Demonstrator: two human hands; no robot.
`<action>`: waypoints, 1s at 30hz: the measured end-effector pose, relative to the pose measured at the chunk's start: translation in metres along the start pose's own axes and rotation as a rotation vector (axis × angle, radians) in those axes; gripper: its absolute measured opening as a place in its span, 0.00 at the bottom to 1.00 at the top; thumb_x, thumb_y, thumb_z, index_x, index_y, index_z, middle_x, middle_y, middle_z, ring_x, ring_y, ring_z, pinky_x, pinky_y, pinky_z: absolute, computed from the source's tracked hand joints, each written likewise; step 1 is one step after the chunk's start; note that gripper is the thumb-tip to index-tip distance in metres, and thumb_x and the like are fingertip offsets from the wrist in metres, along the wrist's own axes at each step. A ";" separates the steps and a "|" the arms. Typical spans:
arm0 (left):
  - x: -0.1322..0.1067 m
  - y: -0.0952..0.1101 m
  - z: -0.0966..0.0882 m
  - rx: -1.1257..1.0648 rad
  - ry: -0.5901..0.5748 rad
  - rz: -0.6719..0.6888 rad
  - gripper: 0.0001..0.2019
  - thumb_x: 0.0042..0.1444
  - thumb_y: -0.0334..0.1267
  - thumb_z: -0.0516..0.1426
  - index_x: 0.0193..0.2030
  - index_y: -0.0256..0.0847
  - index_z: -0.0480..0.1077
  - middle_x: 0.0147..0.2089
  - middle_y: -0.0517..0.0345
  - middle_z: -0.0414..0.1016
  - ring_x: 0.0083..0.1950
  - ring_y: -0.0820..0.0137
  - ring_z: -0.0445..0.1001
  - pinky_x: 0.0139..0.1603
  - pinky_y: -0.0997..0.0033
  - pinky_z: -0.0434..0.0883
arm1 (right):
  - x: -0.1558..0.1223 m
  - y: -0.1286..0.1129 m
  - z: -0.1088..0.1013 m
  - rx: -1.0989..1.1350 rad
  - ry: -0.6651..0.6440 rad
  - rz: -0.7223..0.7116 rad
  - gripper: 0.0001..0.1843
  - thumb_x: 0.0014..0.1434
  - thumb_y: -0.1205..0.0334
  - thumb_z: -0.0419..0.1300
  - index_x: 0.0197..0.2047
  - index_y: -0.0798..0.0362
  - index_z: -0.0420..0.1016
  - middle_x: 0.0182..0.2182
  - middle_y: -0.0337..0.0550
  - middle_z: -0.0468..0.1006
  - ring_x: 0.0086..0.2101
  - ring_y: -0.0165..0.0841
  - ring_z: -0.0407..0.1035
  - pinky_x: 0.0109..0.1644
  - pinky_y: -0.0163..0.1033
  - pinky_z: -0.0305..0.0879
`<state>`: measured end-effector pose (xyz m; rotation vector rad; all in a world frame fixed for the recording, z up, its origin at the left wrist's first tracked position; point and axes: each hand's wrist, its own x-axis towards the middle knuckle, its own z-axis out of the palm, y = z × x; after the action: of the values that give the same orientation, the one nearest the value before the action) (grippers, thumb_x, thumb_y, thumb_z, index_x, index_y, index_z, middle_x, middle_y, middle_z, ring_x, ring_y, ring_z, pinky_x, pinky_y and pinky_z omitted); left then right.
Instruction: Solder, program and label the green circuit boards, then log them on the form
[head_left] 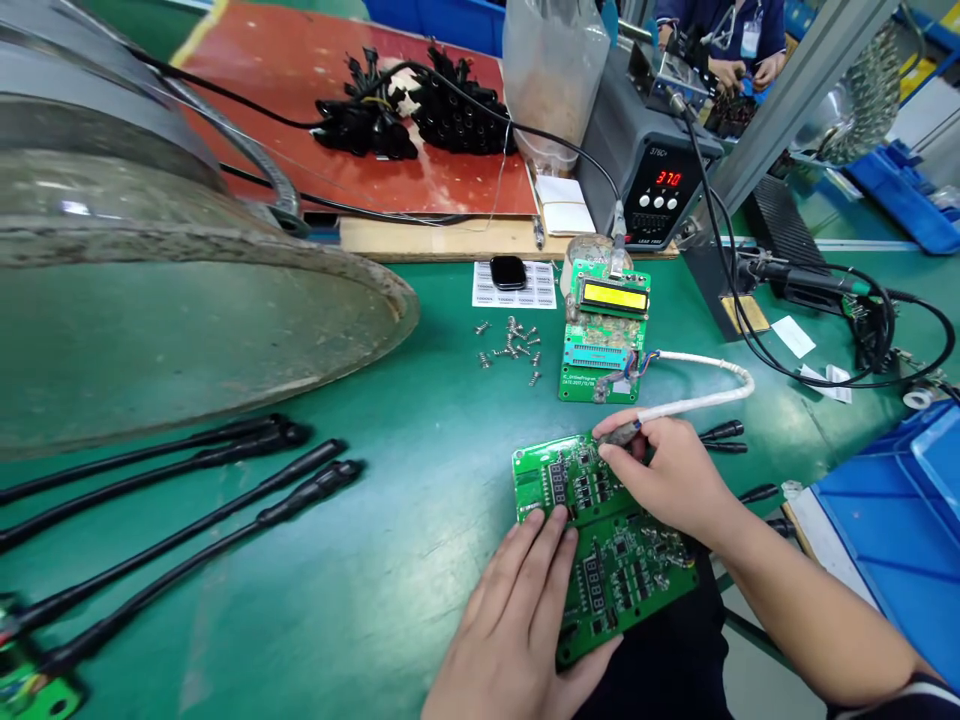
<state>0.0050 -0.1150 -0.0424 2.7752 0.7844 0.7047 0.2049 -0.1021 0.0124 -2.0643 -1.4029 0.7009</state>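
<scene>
A green circuit board (622, 570) lies at the near edge of the green table. My left hand (517, 620) rests flat on its left side, fingers stretched out. My right hand (667, 475) pinches the plug end of a white cable (705, 400) and presses it onto the top of the board. The cable runs back to a small green programmer board with a lit yellow display (606, 330).
Several loose screws (514, 345) lie left of the programmer board. Black cables (187, 500) stretch across the left. A large magnifier lens (150, 300) looms at left. A soldering station (649, 170) reads 370. A blue bin (900, 530) stands right. Another person's hands (742, 70) work beyond.
</scene>
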 end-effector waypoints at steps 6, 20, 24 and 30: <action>0.004 0.001 -0.003 0.025 0.004 0.025 0.31 0.52 0.50 0.58 0.57 0.28 0.64 0.59 0.40 0.68 0.60 0.52 0.66 0.49 0.54 0.74 | 0.003 0.001 0.001 0.062 -0.025 0.095 0.09 0.51 0.65 0.57 0.36 0.50 0.76 0.16 0.31 0.61 0.18 0.26 0.55 0.22 0.33 0.50; 0.005 0.000 -0.002 0.012 0.033 0.035 0.28 0.53 0.48 0.57 0.55 0.28 0.65 0.57 0.40 0.70 0.59 0.53 0.66 0.48 0.54 0.75 | -0.006 -0.001 0.014 0.020 0.153 -0.081 0.07 0.53 0.67 0.55 0.36 0.53 0.73 0.34 0.41 0.77 0.33 0.32 0.69 0.38 0.37 0.66; 0.004 0.000 -0.003 -0.002 0.034 0.022 0.28 0.53 0.47 0.58 0.56 0.29 0.64 0.57 0.40 0.69 0.60 0.52 0.65 0.50 0.54 0.74 | -0.007 -0.001 0.016 -0.011 0.185 -0.089 0.07 0.53 0.68 0.55 0.35 0.53 0.72 0.32 0.41 0.76 0.32 0.32 0.69 0.37 0.38 0.66; 0.005 0.001 -0.004 -0.007 0.031 0.025 0.29 0.52 0.47 0.59 0.56 0.28 0.64 0.58 0.39 0.69 0.60 0.52 0.65 0.49 0.53 0.75 | -0.006 0.001 0.010 0.021 0.121 -0.101 0.07 0.53 0.66 0.56 0.36 0.52 0.73 0.35 0.41 0.77 0.34 0.32 0.70 0.38 0.38 0.66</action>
<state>0.0071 -0.1134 -0.0365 2.7792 0.7532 0.7549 0.1974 -0.1064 0.0053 -1.9700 -1.4139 0.5380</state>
